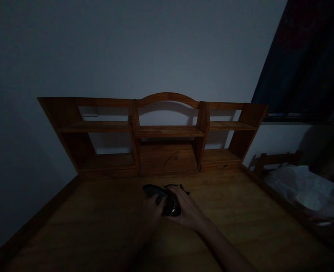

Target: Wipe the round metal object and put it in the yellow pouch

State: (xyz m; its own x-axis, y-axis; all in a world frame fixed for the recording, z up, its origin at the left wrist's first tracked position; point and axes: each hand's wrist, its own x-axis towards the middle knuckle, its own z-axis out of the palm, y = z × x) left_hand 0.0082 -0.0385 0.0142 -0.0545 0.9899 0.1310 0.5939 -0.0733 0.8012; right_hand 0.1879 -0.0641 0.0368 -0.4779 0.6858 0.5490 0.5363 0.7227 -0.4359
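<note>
The room is dim. Both my hands meet over a small dark glossy object (167,200) on the wooden desk (98,226), a little in front of the shelf unit. My left hand (152,211) grips its left end with curled fingers. My right hand (188,211) wraps over its right side. A thin dark strap or cord (180,187) trails from the object toward the back. What the object is I cannot make out.
A wooden shelf unit (167,132) with open compartments stands at the back of the desk against a pale wall. To the right, off the desk, lie a white plastic bag (305,189) and a wooden chair back (271,158). A dark window (305,60) fills the upper right.
</note>
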